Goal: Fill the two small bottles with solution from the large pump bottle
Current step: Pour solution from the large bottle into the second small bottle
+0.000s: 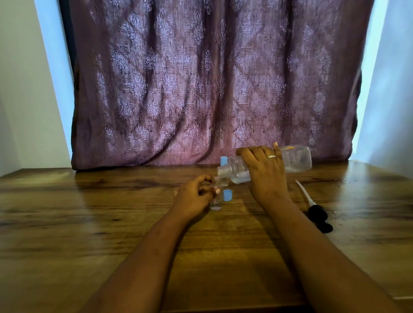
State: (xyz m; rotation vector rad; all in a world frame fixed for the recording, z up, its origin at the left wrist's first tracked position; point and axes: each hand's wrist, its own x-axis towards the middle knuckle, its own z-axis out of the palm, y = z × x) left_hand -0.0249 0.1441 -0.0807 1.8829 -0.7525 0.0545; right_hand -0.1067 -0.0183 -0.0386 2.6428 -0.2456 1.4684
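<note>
Over the table (82, 214), right fingers (261, 151) grip the large bottle (296, 161), label (289, 147) blurred; left fingers (203, 181) a small bottle (216, 203).

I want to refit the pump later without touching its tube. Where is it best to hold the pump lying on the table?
Probably grip the pump by its black head, coming from above. It lies flat on the table, white tube pointing away from you, so the head is the thick near end.

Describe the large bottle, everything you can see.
The large bottle is clear plastic with a squarish body, pump off, neck open. The right hand grips its middle, holding it tipped near horizontal, neck leftward at the small bottle held by the left hand. Clear liquid pools along its lower side.
</note>
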